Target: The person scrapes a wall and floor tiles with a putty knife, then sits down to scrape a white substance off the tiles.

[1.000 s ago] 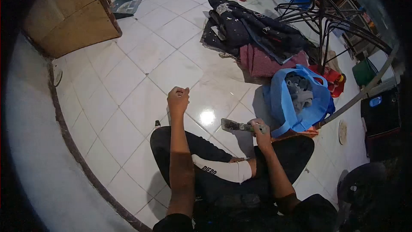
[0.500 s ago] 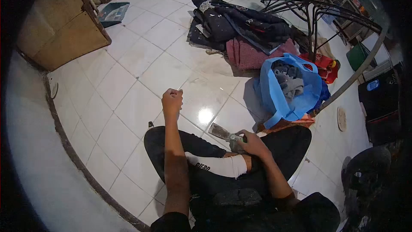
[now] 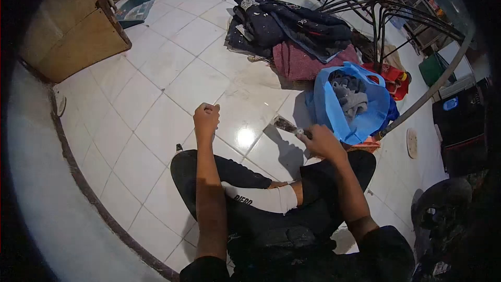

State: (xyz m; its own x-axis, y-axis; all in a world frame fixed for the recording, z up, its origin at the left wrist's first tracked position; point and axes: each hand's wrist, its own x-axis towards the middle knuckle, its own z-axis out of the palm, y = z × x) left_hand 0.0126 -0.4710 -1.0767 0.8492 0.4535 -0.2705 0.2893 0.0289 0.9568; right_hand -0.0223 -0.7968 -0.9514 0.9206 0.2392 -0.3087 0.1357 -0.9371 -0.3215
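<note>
My right hand point(image 3: 324, 142) is wrapped round the handle of a scraper point(image 3: 284, 124), whose flat, stained blade points up and left above the white tiles point(image 3: 209, 81). The scraper casts a shadow on the floor below it. My left hand point(image 3: 207, 116) is closed in a loose fist over the tiles, left of the scraper; whatever it may hold is hidden by the fingers. A blue bag point(image 3: 323, 104) with grey cloths point(image 3: 350, 96) in it stands just beyond my right hand.
Dark clothes point(image 3: 292, 23) lie on a maroon cloth point(image 3: 300, 61) ahead. A metal rack point(image 3: 383, 15) stands at the upper right. A dustpan point(image 3: 134, 11) rests by a wooden panel point(image 3: 78, 26) at the upper left. My crossed legs point(image 3: 261, 198) are below.
My right hand has lifted the scraper off my lap area and moved it up and to the right, towards the blue bag. My left hand stays nearly in place.
</note>
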